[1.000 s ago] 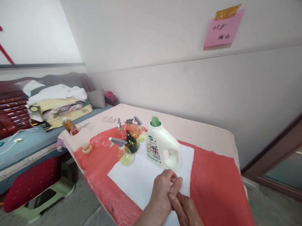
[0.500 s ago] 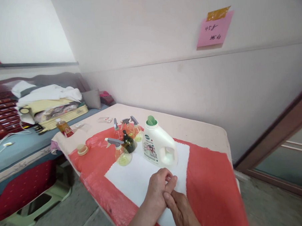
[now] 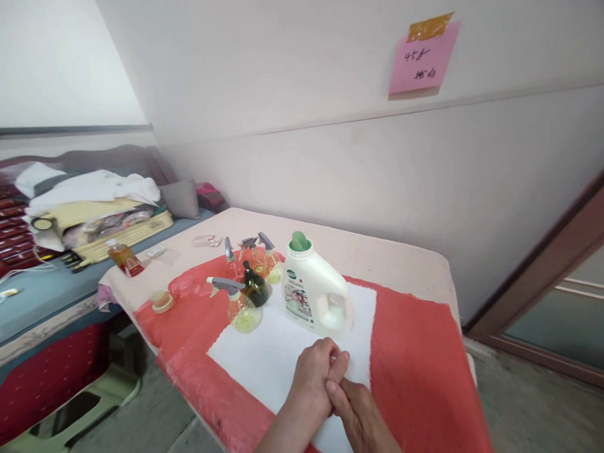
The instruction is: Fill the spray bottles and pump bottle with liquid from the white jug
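My left hand (image 3: 317, 373) and my right hand (image 3: 357, 404) are clasped together low over the white cloth (image 3: 268, 361). The left one's fingers are curled, and the right one's thumb lies against the base of the left thumb. No object shows in either; some fingers are hidden. Just beyond them a white laundry detergent jug (image 3: 312, 289) stands upright, uncapped, its green spout showing. To its left are a clear spray bottle (image 3: 243, 312) with a grey trigger head and pale liquid, and a dark green bottle (image 3: 255, 285). Several more spray bottles stand behind.
A red sheet (image 3: 418, 355) covers much of the table (image 3: 383, 253). Near its left side sit a beige round cap (image 3: 162, 301) and an amber bottle (image 3: 124, 257). A red-cushioned stool (image 3: 53, 391) stands at left. A wall with a pink note (image 3: 423, 57) rises behind.
The view has shifted slightly, so everything sits a little further left in the picture. My hands remain clasped in the same way, and the bottles have not moved.
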Demonstrator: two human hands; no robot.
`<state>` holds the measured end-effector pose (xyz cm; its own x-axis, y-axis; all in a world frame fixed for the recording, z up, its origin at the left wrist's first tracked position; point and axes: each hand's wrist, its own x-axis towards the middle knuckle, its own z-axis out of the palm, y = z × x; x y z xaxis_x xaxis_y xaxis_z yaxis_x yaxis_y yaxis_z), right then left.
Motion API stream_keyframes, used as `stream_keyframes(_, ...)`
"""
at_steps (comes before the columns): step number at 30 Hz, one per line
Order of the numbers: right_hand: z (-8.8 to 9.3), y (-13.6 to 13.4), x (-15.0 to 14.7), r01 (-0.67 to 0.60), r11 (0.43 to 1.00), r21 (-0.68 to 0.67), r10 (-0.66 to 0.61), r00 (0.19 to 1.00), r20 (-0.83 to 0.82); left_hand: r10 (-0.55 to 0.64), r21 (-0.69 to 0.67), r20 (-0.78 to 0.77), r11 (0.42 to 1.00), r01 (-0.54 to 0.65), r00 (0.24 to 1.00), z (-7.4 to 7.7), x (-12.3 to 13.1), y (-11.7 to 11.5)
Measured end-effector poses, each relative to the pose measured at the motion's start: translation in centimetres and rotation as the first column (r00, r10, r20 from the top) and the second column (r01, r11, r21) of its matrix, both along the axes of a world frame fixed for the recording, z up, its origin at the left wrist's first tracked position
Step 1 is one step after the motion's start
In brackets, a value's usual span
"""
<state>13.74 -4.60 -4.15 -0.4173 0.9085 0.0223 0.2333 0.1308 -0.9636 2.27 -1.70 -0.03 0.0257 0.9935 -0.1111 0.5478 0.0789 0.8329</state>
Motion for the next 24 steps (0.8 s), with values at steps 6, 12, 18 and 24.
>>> stream_keyframes(6, 0.33, -0.01, 0.11, 0.005, 1.000, 0.021, -0.007, 0.998, 0.062, 0.024, -0.053, -0.005, 0.998, -0.024, 1.000, 0.53, 0.03, -0.12)
stream_keyframes(12, 0.01, 0.00, -0.09, 0.012, 1.000, 0.004, -0.012, 0.998, 0.054, 0.012, -0.082, -0.051, 0.997, -0.016, 0.999, 0.56, 0.05, 0.01)
stream_keyframes(18, 0.36, 0.19, -0.16, 0.002, 1.000, 0.001, -0.002, 0.998, 0.064, -0.017, -0.079, -0.127, 0.997, 0.007, 0.992, 0.60, -0.06, 0.07)
stream_keyframes(24, -0.18, 0.42, -0.25, -0.005, 0.999, 0.043, 0.002, 0.997, 0.074, -0.053, -0.080, -0.178, 0.996, 0.039, 0.983, 0.12, -0.29, 0.37)
